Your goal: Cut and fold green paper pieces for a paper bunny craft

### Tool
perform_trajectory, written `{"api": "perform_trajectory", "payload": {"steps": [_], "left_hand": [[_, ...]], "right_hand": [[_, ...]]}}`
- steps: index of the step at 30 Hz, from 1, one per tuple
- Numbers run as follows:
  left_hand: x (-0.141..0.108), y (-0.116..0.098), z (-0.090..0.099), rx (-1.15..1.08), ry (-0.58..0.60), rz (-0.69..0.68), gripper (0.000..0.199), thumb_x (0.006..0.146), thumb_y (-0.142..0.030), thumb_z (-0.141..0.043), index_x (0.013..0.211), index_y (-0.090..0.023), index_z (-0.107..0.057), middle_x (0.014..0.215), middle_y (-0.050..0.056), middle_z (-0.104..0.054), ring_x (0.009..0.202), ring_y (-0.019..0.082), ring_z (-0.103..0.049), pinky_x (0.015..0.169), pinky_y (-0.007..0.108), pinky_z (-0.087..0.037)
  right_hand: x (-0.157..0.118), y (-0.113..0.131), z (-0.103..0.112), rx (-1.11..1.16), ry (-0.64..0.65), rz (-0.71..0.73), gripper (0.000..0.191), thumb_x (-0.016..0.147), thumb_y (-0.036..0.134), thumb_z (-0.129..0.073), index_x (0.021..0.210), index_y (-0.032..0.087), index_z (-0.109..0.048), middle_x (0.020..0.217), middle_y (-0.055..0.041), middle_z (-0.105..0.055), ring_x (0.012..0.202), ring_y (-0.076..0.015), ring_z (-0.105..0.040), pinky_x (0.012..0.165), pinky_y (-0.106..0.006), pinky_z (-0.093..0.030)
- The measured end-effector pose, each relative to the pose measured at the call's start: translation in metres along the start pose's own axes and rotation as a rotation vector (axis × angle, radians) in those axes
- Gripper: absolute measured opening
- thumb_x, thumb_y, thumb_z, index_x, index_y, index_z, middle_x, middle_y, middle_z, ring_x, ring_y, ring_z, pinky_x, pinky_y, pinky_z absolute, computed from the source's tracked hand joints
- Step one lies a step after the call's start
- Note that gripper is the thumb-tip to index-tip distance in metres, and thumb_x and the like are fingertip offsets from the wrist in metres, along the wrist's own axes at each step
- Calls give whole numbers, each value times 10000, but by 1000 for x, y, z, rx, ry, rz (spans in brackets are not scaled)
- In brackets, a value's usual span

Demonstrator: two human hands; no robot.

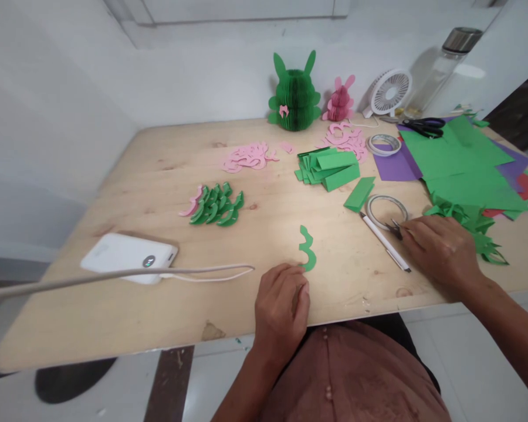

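My left hand (282, 302) rests at the table's front edge, its fingers curled together against the lower end of a wavy green paper cutout (308, 249). The rest of that cutout lies on the wood, pointing away from me. At the right, my right hand (442, 251) is closed around a small pair of scissors (394, 228). Only the dark blades show; the handles are hidden under my fingers. The blade tips reach over the near rim of a tape roll (369, 206). A white pen (385, 241) lies just left of them.
Green cutouts (215, 205), pink cutouts (249, 157) and folded green strips (328, 167) lie in piles. Green scraps (466, 223) sit beyond my right hand. A power bank (127, 255) with a cable is at left. Paper animals (295, 99), a fan (391, 92) and a bottle (440, 73) stand behind.
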State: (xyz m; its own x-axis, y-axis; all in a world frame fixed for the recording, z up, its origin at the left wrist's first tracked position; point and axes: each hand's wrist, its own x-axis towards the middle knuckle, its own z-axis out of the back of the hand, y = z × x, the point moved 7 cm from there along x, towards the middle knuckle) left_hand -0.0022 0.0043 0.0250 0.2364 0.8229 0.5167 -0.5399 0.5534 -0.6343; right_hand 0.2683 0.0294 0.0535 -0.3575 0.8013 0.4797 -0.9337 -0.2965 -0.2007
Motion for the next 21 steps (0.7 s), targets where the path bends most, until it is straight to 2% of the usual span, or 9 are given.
{"api": "perform_trajectory", "payload": {"steps": [4, 8, 13, 17, 21], "left_hand": [[1, -1, 1, -3, 3, 1, 134, 842, -74, -497, 846, -199, -544, 907, 47, -673, 983, 209, -590, 868, 400, -491], [1, 0, 1, 14, 10, 8, 127, 844, -85, -494, 842, -198, -551, 905, 47, -669, 989, 210, -590, 862, 394, -491], [0, 0, 0, -6, 9, 7, 130, 839, -68, -503, 841, -192, -539, 907, 45, -664, 995, 202, -579, 882, 388, -479], [0, 1, 0, -4, 6, 3, 135, 835, -58, -507, 852, -189, -537, 913, 47, -658, 991, 200, -576, 885, 387, -478], [0, 0, 0, 7, 8, -3, 129, 842, -73, -500, 846, -195, -540, 898, 43, -661, 978, 203, -586, 867, 389, -486]], "right_hand": [[0, 0, -2, -31, 89, -21, 152, 890, 208, -526, 860, 156, -666, 811, -88, -702, 752, -232, -615, 672, -351, -391], [4, 2, -3, -31, 127, -21, 211, 908, 214, -496, 790, 162, -662, 752, -75, -682, 717, -214, -594, 652, -341, -372], [6, 2, -6, -59, 137, -21, 237, 899, 182, -481, 718, 171, -632, 677, -69, -641, 669, -205, -552, 641, -336, -361], [5, 1, -2, -72, 65, -7, 234, 879, 176, -506, 673, 170, -618, 635, -61, -630, 645, -196, -544, 622, -326, -355], [5, 1, 0, -56, 67, -17, 181, 882, 189, -518, 767, 154, -654, 736, -78, -672, 683, -198, -573, 639, -329, -368]]}}
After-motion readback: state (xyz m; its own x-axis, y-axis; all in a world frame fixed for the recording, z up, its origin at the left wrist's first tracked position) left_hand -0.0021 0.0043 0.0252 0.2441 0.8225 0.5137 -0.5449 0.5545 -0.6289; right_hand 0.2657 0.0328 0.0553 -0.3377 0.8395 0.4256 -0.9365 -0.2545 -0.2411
